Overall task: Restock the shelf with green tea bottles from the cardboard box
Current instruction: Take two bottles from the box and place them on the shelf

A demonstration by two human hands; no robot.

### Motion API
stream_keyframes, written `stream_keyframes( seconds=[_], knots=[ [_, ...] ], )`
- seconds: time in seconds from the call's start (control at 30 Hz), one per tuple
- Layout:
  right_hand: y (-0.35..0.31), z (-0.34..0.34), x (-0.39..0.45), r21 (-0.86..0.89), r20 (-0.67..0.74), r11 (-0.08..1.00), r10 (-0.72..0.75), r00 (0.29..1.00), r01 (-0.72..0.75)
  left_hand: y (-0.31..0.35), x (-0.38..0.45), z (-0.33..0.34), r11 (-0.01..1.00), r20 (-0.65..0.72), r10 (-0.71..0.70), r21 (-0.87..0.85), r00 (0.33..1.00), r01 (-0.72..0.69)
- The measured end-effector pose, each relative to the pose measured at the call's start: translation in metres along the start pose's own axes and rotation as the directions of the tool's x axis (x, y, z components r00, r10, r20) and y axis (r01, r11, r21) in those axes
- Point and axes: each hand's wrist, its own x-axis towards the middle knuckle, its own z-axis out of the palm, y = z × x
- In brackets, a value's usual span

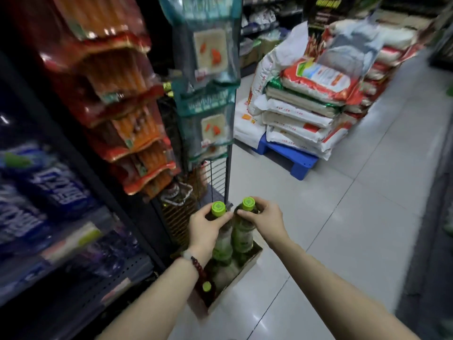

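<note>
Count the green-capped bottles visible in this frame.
3. One in the left hand, cap at; one in the right hand, cap at; one standing in the cardboard box, cap at. The arms may hide more in the box.

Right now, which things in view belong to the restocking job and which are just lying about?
Job: left hand and right hand, each gripping a green-capped tea bottle; brown cardboard box.
Lying about: stacked white rice sacks; blue plastic pallet; hanging red snack packs.

hands: 2 [204, 227] [266, 217] | green tea bottles: 3 [221, 244] [242, 234] [207, 287] | cardboard box: 1 [247, 266]
</note>
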Motion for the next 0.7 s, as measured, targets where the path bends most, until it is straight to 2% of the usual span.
stream_keyframes(
  seconds=[0.23,0.37,0.53,0.7],
  knots=[
    [-0.195,-0.056,-0.026,-0.026,0.031,0.994,-0.102,0.994,0.103,0.197,-0.038,-0.046,0.993,0.071,0.116,-0.022,0.991,-0.114],
    [-0.303,-0.081,-0.053,-0.038,0.047,0.977,-0.210,0.977,0.212,0.296,-0.066,-0.076,0.979,0.081,0.204,-0.036,0.976,-0.202],
    [-0.410,-0.097,-0.095,0.006,0.046,0.953,-0.303,0.952,0.303,0.393,-0.104,-0.118,0.957,0.062,0.283,-0.077,0.957,-0.278],
    [-0.497,-0.102,-0.137,0.014,0.061,0.919,-0.395,0.917,0.395,0.469,-0.142,-0.164,0.941,-0.016,0.330,-0.078,0.944,-0.331]
  ],
)
